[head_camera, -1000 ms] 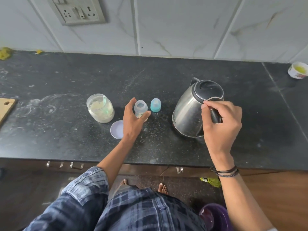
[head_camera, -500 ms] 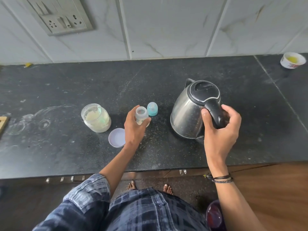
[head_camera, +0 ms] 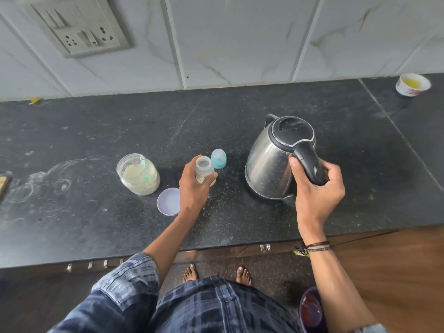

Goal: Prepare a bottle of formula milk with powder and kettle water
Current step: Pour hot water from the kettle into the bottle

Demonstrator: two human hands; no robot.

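Observation:
A small clear baby bottle (head_camera: pixel 204 167) stands open-topped on the black counter, and my left hand (head_camera: pixel 193 188) grips it round its side. Just behind it stands its teal teat cap (head_camera: pixel 218 158). To the left is an open glass jar of pale formula powder (head_camera: pixel 138 174), with its white lid (head_camera: pixel 169 201) lying flat in front. On the right stands a steel kettle (head_camera: pixel 271 162) with a black lid, spout turned away. My right hand (head_camera: pixel 314 191) grips its black handle (head_camera: pixel 308 163).
The black stone counter (head_camera: pixel 96 140) runs to a tiled wall with a socket plate (head_camera: pixel 81 32). A small bowl with yellow contents (head_camera: pixel 412 84) sits at the far right. A wooden board edge (head_camera: pixel 3 186) shows at the left. The counter's front edge lies just below my arms.
My right hand has slid from the top of the kettle handle down round its grip. The left hand stays on the bottle. The view has shifted slightly.

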